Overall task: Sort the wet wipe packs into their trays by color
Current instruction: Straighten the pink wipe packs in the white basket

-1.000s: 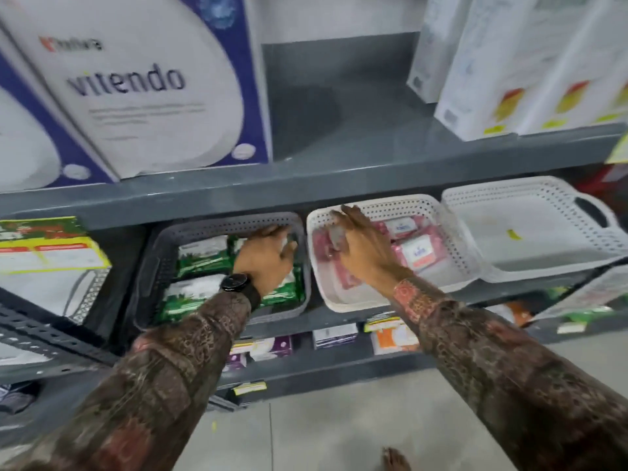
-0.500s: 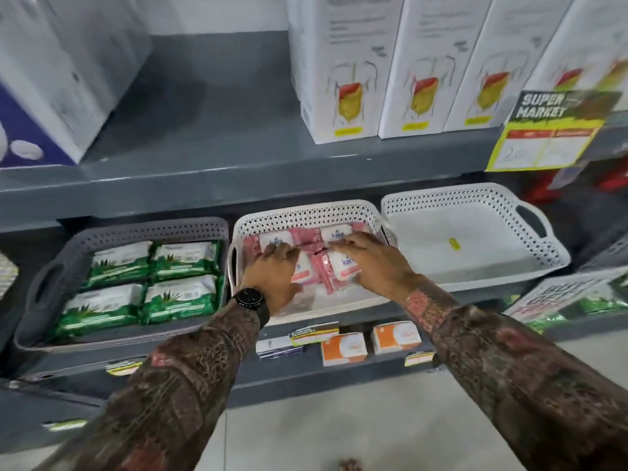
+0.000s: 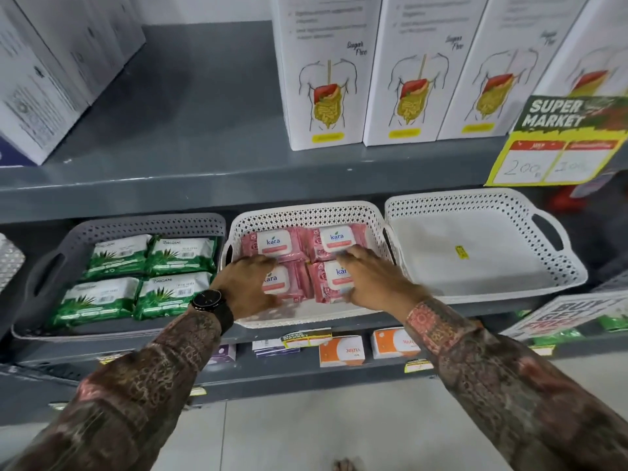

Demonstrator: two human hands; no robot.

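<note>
Both hands are working inside the middle white tray (image 3: 306, 212) on the shelf. Four pink packs (image 3: 274, 243) are lying in it as a two-by-two block, labels up, long axes running left to right across the tray. The left hand (image 3: 249, 288) is resting spread and flat against the left edge of the front-left pack; the right hand (image 3: 372, 282) is lying spread over the front-right pack (image 3: 334, 283), fingers (image 3: 353, 256) reaching onto the back-right one. Neither hand is closing around a pack; both look to be pressing and squaring the block.

The gray tray (image 3: 142, 220) to the left is holding four green packs (image 3: 117, 254), also two by two. The white tray (image 3: 475, 198) to the right is holding no packs, only a small yellow sticker (image 3: 461, 252).

Judgement: colors appear fully separated; sorting looks near done. Packs are lying directly under and between the hands, each front pack nearest its own-side hand. Any further nudge would be inward and back, across the short axis.
</note>
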